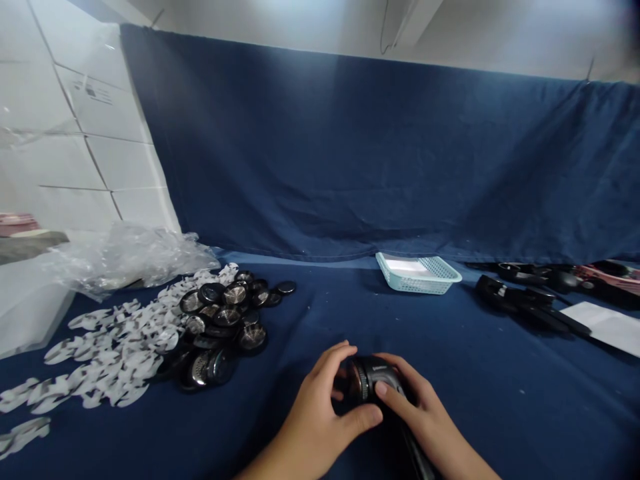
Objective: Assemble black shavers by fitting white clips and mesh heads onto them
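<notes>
A black handheld device (373, 377) with a ribbed ring and a round head lies between my hands, low in the centre of the head view. My right hand (420, 407) is wrapped round its body, thumb on top. My left hand (327, 407) curves round the head end, with fingers beyond it and the thumb near the ring. Part of the head is hidden behind the left fingers. To the left is a pile of round black and metallic discs (227, 317), beside a heap of thin grey-white plastic pieces (120, 347).
A light blue basket (420, 287) with white paper inside stands towards the back. Black devices (525, 303) and a white sheet (607, 327) lie at the right. Clear plastic bags (135, 257) sit at the left, before stacked white boxes (100, 153). A blue curtain (325, 153) hangs behind.
</notes>
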Demonstrator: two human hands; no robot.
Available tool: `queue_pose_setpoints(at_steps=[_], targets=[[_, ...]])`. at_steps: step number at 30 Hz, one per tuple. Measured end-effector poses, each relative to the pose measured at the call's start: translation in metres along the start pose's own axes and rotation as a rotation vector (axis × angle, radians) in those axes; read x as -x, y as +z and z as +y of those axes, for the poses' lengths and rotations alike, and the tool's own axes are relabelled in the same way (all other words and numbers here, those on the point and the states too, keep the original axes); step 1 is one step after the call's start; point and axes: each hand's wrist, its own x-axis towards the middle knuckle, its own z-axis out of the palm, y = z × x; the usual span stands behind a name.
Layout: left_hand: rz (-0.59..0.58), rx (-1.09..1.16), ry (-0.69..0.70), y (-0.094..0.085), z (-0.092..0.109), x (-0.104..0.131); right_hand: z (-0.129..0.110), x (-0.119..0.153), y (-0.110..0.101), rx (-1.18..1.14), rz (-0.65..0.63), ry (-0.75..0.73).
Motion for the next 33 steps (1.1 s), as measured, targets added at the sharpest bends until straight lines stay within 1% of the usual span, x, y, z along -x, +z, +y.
queue_pose_setpoints(at_steps=[2, 3, 7, 8, 10, 14, 16, 21, 24, 27, 29, 33], targets=[[0.014, 0.09, -0.047, 0.0006, 0.0007, -0.0013, -0.0011, 0.0006, 0.0005, -0.001, -0.021, 0.003], [0.029, 0.093, -0.042, 0.0004, 0.0011, -0.0017, -0.0015, 0.0008, 0.0006, -0.005, -0.025, 0.006], [0.08, -0.092, 0.121, 0.0001, 0.002, 0.0007, -0.0001, 0.001, 0.0, -0.037, -0.014, 0.019], [0.082, -0.127, 0.137, 0.0007, 0.002, 0.0018, 0.0008, 0.0009, -0.0002, -0.044, -0.008, 0.023], [0.085, -0.134, 0.106, 0.0023, 0.0021, 0.0031, 0.0023, 0.0009, -0.0003, -0.044, -0.007, 0.025], [0.108, -0.036, -0.093, 0.0032, 0.0039, 0.0003, 0.0029, 0.0002, -0.0003, -0.044, -0.028, 0.004], [0.105, -0.003, -0.133, 0.0016, 0.0047, -0.0022, 0.0025, -0.0007, -0.0005, -0.046, -0.03, 0.003], [0.107, 0.027, -0.023, -0.0013, 0.0016, -0.0043, 0.0025, -0.0023, -0.0012, -0.04, -0.014, 0.034], [0.089, 0.062, -0.046, -0.0003, -0.0007, -0.0042, 0.0018, -0.0016, -0.0006, -0.036, -0.007, 0.016], [0.083, 0.046, -0.075, 0.0007, 0.0, -0.0043, -0.0015, -0.0002, 0.001, -0.032, 0.004, -0.004], [0.073, 0.042, -0.063, 0.0008, 0.0019, -0.0043, -0.0043, 0.0009, 0.0019, -0.04, 0.019, -0.004], [0.079, -0.004, -0.015, -0.0002, 0.0053, -0.0043, -0.0059, 0.0015, 0.0022, -0.06, 0.006, 0.004]])
